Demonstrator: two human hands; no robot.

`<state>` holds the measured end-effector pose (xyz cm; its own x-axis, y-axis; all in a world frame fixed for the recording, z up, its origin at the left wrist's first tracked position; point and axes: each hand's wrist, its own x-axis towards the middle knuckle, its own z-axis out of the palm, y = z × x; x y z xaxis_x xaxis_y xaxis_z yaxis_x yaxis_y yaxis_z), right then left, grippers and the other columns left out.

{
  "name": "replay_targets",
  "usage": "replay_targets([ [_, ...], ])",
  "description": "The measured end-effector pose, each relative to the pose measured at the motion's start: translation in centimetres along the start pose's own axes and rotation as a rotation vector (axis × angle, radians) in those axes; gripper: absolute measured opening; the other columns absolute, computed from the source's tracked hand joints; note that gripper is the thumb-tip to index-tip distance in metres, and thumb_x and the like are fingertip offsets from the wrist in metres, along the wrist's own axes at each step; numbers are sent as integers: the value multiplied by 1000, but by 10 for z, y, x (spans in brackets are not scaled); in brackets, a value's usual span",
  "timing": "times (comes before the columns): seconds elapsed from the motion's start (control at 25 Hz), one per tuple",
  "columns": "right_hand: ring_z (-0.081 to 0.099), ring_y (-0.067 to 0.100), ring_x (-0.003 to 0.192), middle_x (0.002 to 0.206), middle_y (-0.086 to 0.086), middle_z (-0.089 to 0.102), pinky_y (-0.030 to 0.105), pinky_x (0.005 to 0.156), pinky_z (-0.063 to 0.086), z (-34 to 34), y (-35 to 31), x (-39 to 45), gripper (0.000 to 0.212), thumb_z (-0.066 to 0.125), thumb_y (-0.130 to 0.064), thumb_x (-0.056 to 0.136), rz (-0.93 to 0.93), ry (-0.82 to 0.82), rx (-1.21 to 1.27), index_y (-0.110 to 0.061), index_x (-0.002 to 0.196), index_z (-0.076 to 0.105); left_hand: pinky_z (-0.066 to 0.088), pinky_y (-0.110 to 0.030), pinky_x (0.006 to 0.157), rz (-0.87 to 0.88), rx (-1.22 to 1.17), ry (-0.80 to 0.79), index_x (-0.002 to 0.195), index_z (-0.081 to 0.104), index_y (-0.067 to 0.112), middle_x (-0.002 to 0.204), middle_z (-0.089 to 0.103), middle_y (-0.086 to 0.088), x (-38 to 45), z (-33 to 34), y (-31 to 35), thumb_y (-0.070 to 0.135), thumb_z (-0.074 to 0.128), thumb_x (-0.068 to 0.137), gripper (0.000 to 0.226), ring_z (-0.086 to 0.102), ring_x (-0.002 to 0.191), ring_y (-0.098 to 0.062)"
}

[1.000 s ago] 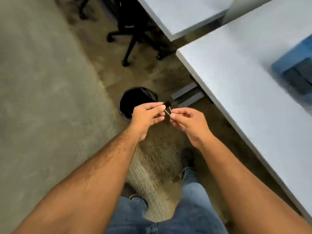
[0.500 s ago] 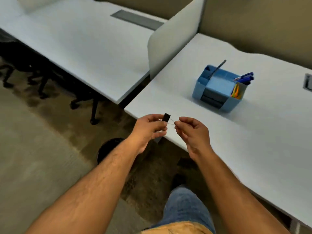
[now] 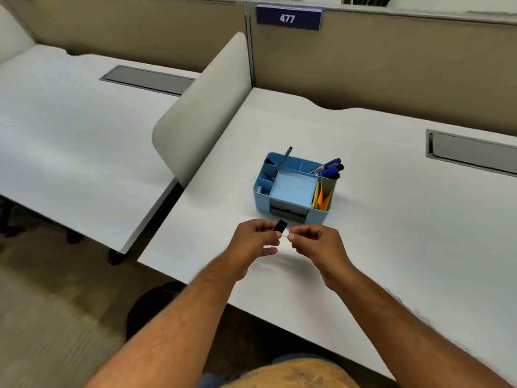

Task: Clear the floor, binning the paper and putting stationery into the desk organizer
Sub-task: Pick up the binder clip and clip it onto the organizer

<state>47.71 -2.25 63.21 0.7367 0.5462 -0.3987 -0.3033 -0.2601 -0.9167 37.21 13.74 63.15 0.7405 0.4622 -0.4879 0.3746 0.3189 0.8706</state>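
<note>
Since the earlier frame, my view had lifted off the floor, so the blue desk organizer (image 3: 293, 189) sat just above the centre of the frame instead of at the upper right. Both my hands were raised over the near part of the white tabletop (image 3: 405, 233), just below the organizer. My left hand (image 3: 251, 245) had its fingers (image 3: 265, 226) pinched together on the black body of a binder clip (image 3: 280, 226). My right hand (image 3: 316, 243) had its fingers (image 3: 300, 233) closed on the clip's thin wire handle. So the clip hung between my two hands, above the tabletop and just in front of the organizer's drawer side.

Blue markers (image 3: 330, 168) leaned from the organizer's upper right compartment, a dark pen (image 3: 282, 163) leaned at its upper left, and orange and yellow paper slips (image 3: 321, 197) stood on its right. A black bin (image 3: 151, 309) showed at the lower left, partly hidden behind my left forearm. A blue sign (image 3: 288, 18) reading 477 sat at the top of the frame.
</note>
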Motion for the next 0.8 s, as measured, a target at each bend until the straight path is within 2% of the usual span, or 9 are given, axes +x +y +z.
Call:
replay_targets([
  [0.08, 77, 20, 84, 87, 1, 82, 29, 77, 63, -6, 1, 9, 10, 85, -16, 86, 38, 20, -15, -21, 95, 84, 64, -30, 75, -23, 49, 17, 111, 79, 17, 102, 81, -7, 10, 9, 0, 11, 77, 90, 22, 77, 89, -18],
  [0.2, 75, 21, 85, 87, 2, 81, 24, 72, 60, -8, 5, 17, 11, 83, -16, 87, 102, 62, 28, -19, 98, 84, 64, -30, 76, -40, 113, 18, 114, 77, 20, 103, 79, -6, 22, 15, 1, 15, 77, 92, 23, 74, 91, -19],
  [0.32, 74, 19, 82, 89, 6, 81, 23, 69, 57, -6, 13, 24, 11, 82, -14, 88, 161, 107, 94, -17, 99, 84, 63, -31, 75, -51, 138, 32, 130, 68, 19, 102, 74, -6, 32, 20, 1, 16, 77, 93, 38, 74, 92, -20],
  [0.48, 72, 21, 80, 88, 11, 81, 34, 80, 62, -4, 19, 26, 11, 81, -9, 89, 242, 152, 227, -14, 98, 83, 62, -30, 72, -115, 32, 25, 139, 58, 29, 114, 73, -7, 38, 20, -7, 21, 77, 92, 52, 73, 99, -24],
  [0.56, 71, 21, 78, 86, 11, 82, 35, 81, 62, -5, 23, 26, 11, 81, -7, 88, 255, 184, 246, -15, 96, 84, 62, -28, 69, -126, 65, -14, 141, 55, 31, 111, 74, -4, 42, 18, -7, 27, 76, 93, 53, 73, 97, -23],
  [0.64, 71, 20, 78, 87, 11, 82, 35, 82, 63, -6, 26, 25, 11, 81, -7, 88, 266, 218, 258, -14, 96, 84, 63, -27, 67, -36, 264, -35, 145, 54, 28, 101, 76, 0, 49, 16, -6, 39, 73, 95, 54, 73, 88, -18],
  [0.8, 70, 17, 74, 84, 11, 80, 30, 74, 61, -3, 27, 27, 11, 80, -4, 88, 282, 309, 333, -9, 98, 82, 51, -23, 66, 293, 936, -37, 145, 56, 31, 83, 69, 10, 60, 5, 0, 70, 55, 93, 65, 66, 78, -8],
])
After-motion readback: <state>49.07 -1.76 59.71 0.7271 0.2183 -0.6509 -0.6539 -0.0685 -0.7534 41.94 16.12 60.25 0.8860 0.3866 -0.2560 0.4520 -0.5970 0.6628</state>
